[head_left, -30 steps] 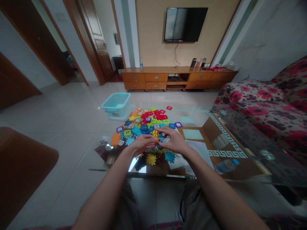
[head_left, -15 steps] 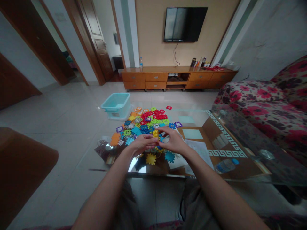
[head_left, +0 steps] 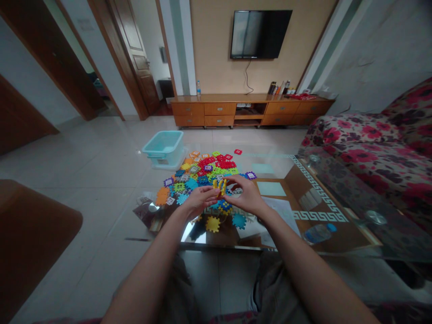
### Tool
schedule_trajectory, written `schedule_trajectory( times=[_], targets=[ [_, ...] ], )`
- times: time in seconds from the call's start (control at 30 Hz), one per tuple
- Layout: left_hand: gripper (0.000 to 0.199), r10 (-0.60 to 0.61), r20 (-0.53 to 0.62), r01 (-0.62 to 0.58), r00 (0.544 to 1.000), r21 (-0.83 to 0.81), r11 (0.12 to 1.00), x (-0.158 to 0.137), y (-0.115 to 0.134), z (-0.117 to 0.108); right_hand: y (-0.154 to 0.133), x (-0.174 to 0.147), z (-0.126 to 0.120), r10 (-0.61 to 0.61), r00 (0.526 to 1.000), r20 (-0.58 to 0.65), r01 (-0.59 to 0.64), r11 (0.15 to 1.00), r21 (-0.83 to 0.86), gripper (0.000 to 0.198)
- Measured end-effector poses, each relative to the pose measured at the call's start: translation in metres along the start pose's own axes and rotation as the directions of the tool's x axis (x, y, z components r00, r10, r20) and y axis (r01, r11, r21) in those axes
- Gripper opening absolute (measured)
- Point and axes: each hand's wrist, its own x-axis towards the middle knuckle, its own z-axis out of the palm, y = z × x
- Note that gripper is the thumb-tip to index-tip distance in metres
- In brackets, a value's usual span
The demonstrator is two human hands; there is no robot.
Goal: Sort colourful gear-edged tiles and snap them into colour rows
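Between my two hands, above the glass table, is a small bunch of yellow interlocking plastic tiles [head_left: 219, 185] seen edge-on. My left hand [head_left: 201, 200] grips it from the left, fingers pressed near its lower edge. On the other side my right hand [head_left: 245, 194] pinches it between thumb and curved fingers. Just below lies a blue and yellow tile [head_left: 225, 206]. Nearer to me on the glass are a yellow tile [head_left: 213, 223] and a teal tile [head_left: 239, 220]. Behind the hands spreads a pile of notched tiles, with red ones [head_left: 222, 161] at the back and orange ones [head_left: 162, 196] at the left.
A light-blue plastic tub [head_left: 165, 150] stands beyond the pile at the left. Paper sheets [head_left: 281, 213] and a water bottle [head_left: 319, 233] with a blue cap are at the right. The glass table's front edge [head_left: 222, 247] runs just before my knees.
The yellow tiles have turned and fanned apart, so several separate edges now show. My right hand has shifted slightly, and the blue and yellow tile beneath is more visible.
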Motion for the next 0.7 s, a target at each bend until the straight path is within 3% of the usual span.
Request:
schedule_trajectory(
  times=[0.17,0.27,0.4,0.53,0.7],
  targets=[
    [0.037,-0.015,0.063,0.004,0.998,0.176,0.984,-0.007,0.005,0.000,0.012,0.006,-0.009,0.234,0.968,-0.090,-0.210,0.953,0.218,0.037],
    [0.037,-0.094,0.123,0.060,0.988,0.255,0.965,-0.011,0.006,0.000,0.012,0.010,-0.018,0.248,0.968,-0.050,-0.226,0.937,0.266,0.029],
    [0.037,-0.167,0.178,0.126,0.970,0.223,0.967,-0.011,0.006,-0.002,0.005,0.012,-0.027,0.182,0.975,0.123,-0.206,0.954,0.218,0.027],
    [0.044,-0.266,0.192,0.243,0.945,0.132,0.961,-0.012,0.008,-0.004,0.001,0.010,-0.031,0.182,0.929,0.321,-0.270,0.928,0.255,0.026],
    [0.041,-0.339,0.172,0.326,0.925,0.103,0.940,-0.012,0.009,-0.005,0.003,0.007,-0.025,0.193,0.893,0.407,-0.332,0.892,0.305,0.019]
  ],
)
